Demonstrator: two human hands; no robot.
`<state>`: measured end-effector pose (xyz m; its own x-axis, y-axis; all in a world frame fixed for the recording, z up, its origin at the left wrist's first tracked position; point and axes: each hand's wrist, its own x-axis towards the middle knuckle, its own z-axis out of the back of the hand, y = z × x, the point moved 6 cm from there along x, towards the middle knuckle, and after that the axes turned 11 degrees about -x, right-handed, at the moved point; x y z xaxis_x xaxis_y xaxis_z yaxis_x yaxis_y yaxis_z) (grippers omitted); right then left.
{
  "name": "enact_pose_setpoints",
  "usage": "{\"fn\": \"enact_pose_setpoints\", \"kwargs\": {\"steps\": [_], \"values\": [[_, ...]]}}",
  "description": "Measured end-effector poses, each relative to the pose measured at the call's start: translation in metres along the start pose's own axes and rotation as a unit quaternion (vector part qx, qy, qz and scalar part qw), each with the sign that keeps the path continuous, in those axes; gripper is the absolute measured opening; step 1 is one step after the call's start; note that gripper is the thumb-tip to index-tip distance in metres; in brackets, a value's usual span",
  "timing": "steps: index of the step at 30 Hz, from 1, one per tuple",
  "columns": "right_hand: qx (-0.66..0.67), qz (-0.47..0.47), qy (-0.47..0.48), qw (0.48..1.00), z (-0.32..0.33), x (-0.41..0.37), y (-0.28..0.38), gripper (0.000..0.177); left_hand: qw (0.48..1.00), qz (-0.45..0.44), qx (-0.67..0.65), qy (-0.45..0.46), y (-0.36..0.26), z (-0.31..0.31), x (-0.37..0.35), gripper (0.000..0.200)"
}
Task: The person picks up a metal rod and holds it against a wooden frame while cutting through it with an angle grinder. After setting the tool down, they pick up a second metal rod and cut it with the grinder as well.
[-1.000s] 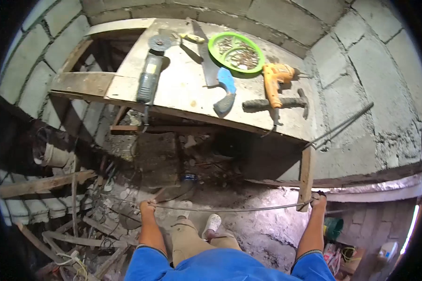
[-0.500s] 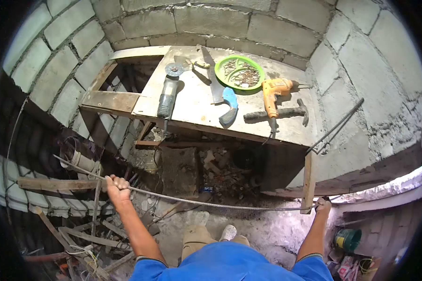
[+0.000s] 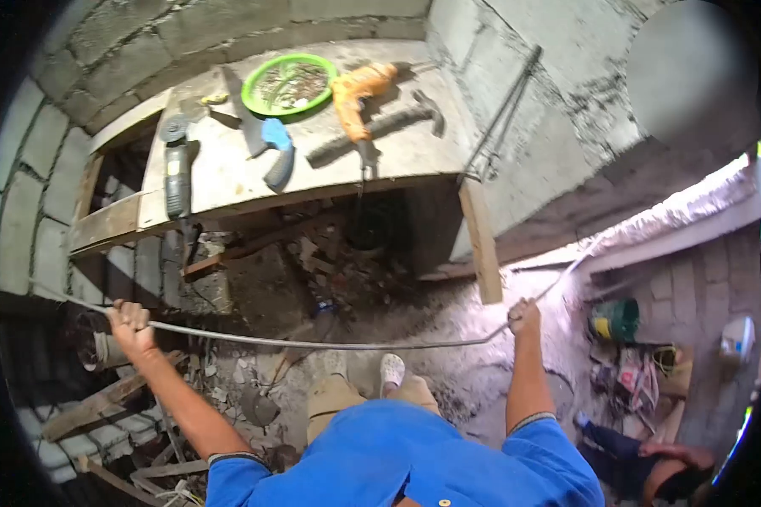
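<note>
A long thin steel rebar (image 3: 330,344) spans the view in front of my blue shirt, sagging a little in the middle. My left hand (image 3: 133,329) is wrapped round it near its left end, which sticks out beyond the fist. Farther right, my right hand (image 3: 524,316) also grips the rebar. Beside that hand the bar angles upward, and its far end runs up toward the bright gap at the wall's foot. Both fists are closed and held clear of the workbench.
On the workbench (image 3: 228,182) lie an angle grinder (image 3: 177,173), a handsaw (image 3: 277,156), a green tray (image 3: 249,97), an orange drill (image 3: 353,97) and a hammer (image 3: 372,128). Bent rods (image 3: 507,110) lean at the wall. Another person (image 3: 634,456) is low at right, near a green bucket (image 3: 621,321).
My view has swung right, so the bench sits farther left and higher. My hands still hold the rebar, which now angles up at my right hand. Another person has come into view.
</note>
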<state>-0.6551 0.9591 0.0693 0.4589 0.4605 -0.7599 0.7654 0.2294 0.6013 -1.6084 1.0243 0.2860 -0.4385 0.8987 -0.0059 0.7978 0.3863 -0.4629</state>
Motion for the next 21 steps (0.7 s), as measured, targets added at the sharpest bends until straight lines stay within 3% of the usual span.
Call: {"fn": "enact_pose_setpoints", "kwargs": {"steps": [1, 3, 4, 7, 10, 11, 12, 14, 15, 17, 18, 19, 21], "values": [[-0.019, -0.017, 0.004, 1.0, 0.006, 0.001, -0.006, 0.032, 0.999, -0.001, 0.005, 0.034, -0.002, -0.031, -0.005, 0.036], [-0.077, 0.016, -0.073, 0.994, 0.016, 0.003, -0.025, 0.031, 0.997, -0.025, 0.019, 0.069, -0.005, -0.1, -0.016, 0.033], [-0.116, 0.007, -0.046, 0.992, 0.02, 0.005, -0.035, 0.03, 0.996, -0.046, 0.028, 0.072, -0.007, -0.134, -0.023, 0.031], [0.006, -0.058, -0.023, 0.998, 0.007, 0.015, -0.07, 0.025, 0.983, -0.016, 0.01, 0.184, -0.017, -0.211, -0.047, 0.03], [0.014, -0.078, 0.029, 0.996, -0.001, 0.073, -0.105, 0.023, 0.971, -0.036, 0.017, 0.237, -0.03, -0.257, -0.076, 0.029], [0.046, -0.076, 0.116, 0.989, -0.01, 0.085, -0.114, 0.027, 0.966, -0.036, 0.02, 0.256, -0.032, -0.268, -0.086, 0.028], [0.048, -0.077, 0.118, 0.989, -0.006, 0.099, -0.125, 0.027, 0.959, -0.028, 0.038, 0.279, -0.03, -0.279, -0.1, 0.029], [0.09, -0.107, 0.031, 0.99, 0.013, 0.116, -0.144, 0.03, 0.96, -0.048, 0.046, 0.273, -0.027, -0.286, -0.119, 0.029], [0.031, -0.08, 0.056, 0.995, 0.017, 0.116, -0.151, 0.031, 0.962, -0.083, 0.069, 0.251, -0.027, -0.282, -0.126, 0.029], [-0.265, -0.016, -0.037, 0.963, 0.013, 0.043, -0.127, 0.033, 0.966, -0.117, 0.089, 0.214, -0.026, -0.265, -0.133, 0.03], [-0.4, -0.008, -0.094, 0.912, 0.007, -0.004, -0.113, 0.034, 0.967, -0.151, 0.109, 0.174, -0.028, -0.253, -0.135, 0.032], [-0.527, 0.149, -0.151, 0.823, 0.074, 0.105, -0.141, 0.037, 0.97, -0.143, 0.101, 0.167, -0.025, -0.242, -0.136, 0.035], [-0.623, 0.244, -0.059, 0.741, 0.041, 0.029, -0.127, 0.046, 0.974, -0.156, 0.1, 0.133, -0.009, -0.235, -0.145, 0.036]]}}
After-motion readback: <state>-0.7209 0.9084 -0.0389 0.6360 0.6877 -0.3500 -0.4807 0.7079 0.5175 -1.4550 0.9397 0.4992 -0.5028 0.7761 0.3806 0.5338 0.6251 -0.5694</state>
